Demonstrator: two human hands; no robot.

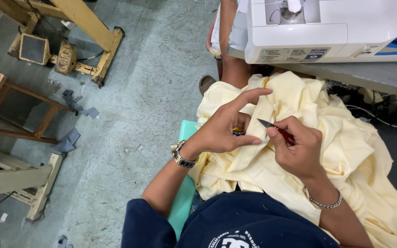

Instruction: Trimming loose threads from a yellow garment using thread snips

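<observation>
A pale yellow cloth (345,151) lies bunched over my lap. My left hand (226,126), with a wristwatch on its wrist, pinches a folded edge of the cloth between thumb and fingers. My right hand (297,147), with a chain bracelet at the wrist, grips a small red-handled cutting tool (276,130). Its pointed metal blade aims left at the fold, just beside my left thumb. A small dark and yellow object shows under my left palm; I cannot tell what it is.
A white sewing machine (327,27) stands on a grey table (382,76) at the top right. A teal seat edge (184,197) shows under me. Wooden stool (5,101) and yellow metal frames (88,27) stand on the grey floor at the left, with fabric scraps (70,138).
</observation>
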